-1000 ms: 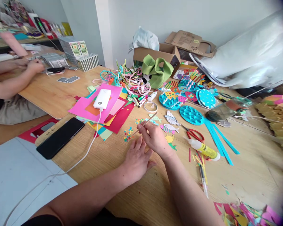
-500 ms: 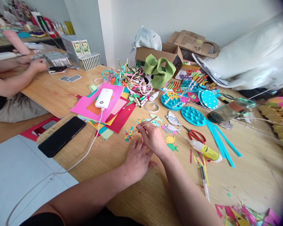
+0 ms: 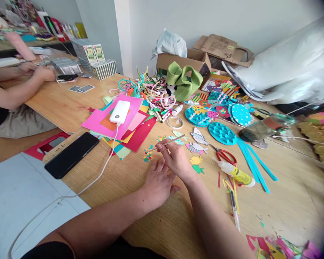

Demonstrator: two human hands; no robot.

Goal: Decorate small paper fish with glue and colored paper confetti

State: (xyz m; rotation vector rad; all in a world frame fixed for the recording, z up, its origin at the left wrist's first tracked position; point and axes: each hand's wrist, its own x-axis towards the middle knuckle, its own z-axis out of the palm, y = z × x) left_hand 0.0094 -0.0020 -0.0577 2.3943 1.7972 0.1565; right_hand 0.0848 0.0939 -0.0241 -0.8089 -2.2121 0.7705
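Note:
Between the thumb and fingers of my right hand [image 3: 176, 159] is a thin wooden stick [image 3: 175, 139]. Its lower tip points left toward a small heap of coloured paper dots [image 3: 148, 154]. My left hand [image 3: 158, 185] lies flat on the table with its fingers spread, just below and left of the right hand, holding nothing. Past the right hand are paper fish: a striped one [image 3: 194, 148], a grey one [image 3: 199, 136], a yellow one [image 3: 196, 160] and a green one [image 3: 198, 169]. More dots and fish lie partly hidden behind the right hand.
Coloured paper sheets [image 3: 145, 135] with a white power bank [image 3: 120, 112] and cable lie left, near a black phone [image 3: 71, 155]. Red-handled scissors [image 3: 226, 156], a glue bottle [image 3: 239, 174] and blue strips [image 3: 252, 167] are right. Another person's hands [image 3: 44, 73] work at far left.
The view has shifted very slightly. The stick has tilted a little in my right hand; my left hand stays in place.

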